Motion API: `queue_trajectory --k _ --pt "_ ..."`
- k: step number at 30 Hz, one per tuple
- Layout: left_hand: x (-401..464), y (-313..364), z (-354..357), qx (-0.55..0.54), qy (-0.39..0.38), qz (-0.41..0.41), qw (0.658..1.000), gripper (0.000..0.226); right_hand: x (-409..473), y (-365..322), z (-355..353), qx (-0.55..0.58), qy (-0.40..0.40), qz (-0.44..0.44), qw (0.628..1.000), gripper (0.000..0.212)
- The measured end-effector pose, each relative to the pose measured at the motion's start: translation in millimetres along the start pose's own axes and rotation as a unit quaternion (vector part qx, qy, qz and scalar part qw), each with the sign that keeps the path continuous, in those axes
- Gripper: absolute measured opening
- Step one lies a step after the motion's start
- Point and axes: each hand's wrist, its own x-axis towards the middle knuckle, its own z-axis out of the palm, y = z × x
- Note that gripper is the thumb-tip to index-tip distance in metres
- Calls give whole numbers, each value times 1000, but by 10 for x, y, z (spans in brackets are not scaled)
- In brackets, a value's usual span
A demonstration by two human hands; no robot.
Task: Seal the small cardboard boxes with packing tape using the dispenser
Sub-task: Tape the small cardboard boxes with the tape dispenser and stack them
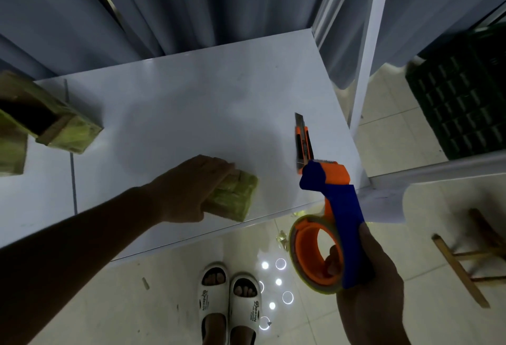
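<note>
A small cardboard box (237,197), shiny with tape, lies near the front edge of the white table (191,103). My left hand (189,188) rests over its left part, fingers wrapped on it. My right hand (367,284) grips a blue and orange tape dispenser (328,224) with its roll of tape, held off the table's front right corner, its toothed blade pointing up toward the table. At the far left an open cardboard box (54,122) stands tilted, and another box (12,153) is cut off by the frame edge.
An orange utility knife (303,143) with its blade out lies near the table's right edge, just behind the dispenser. A dark green crate (460,103) sits at the right on the floor. A wooden stool (471,251) stands at the lower right. My sandalled feet (230,301) are below the table edge.
</note>
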Motion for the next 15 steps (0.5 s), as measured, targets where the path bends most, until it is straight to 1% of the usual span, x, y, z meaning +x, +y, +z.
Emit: queue_trajectory --k 1,2,3,4,5,6,7,8,9,10,11,12,13,15 --pt "-37 31 -7 5 2 13 1000 103 -8 14 6 4 -6 3 1000 34" --pt "-72 89 -6 -21 34 29 999 96 -11 28 18 2 -14 7 1000 32" --pt "-106 186 -12 -79 88 34 992 84 -12 39 33 -3 -20 9 1000 32" --pt "-133 310 -25 -158 151 22 976 68 -13 49 51 -7 -24 10 1000 31" --pt "-145 441 -42 -242 200 -10 949 50 -12 59 68 -10 -26 10 1000 31" --pt "-135 565 -69 -332 211 -55 918 34 -10 69 85 -14 -28 9 999 31" --pt "-108 681 -105 -431 179 -101 878 25 -12 77 99 -16 -30 7 999 31" --pt "-77 783 -145 -530 115 -135 829 23 -17 84 110 -15 -31 7 999 31" --pt "-46 860 -185 -609 47 -159 776 25 -19 90 123 -10 -33 9 999 31" --pt "-21 908 -226 -662 -8 -169 730 30 -20 97 130 -5 -35 11 999 31" --pt "-7 943 -261 -692 -43 -162 702 36 -21 101 139 -4 -37 12 999 31" --pt "-6 973 -282 -708 -60 -147 688 39 -22 107 148 -9 -39 12 999 31" --pt "-14 1002 -296 -714 -65 -128 686 39 -19 112 153 -16 -40 12 999 31" --pt "-39 1052 -318 -701 -57 -102 704 32 -9 121 151 -31 -43 9 999 31"
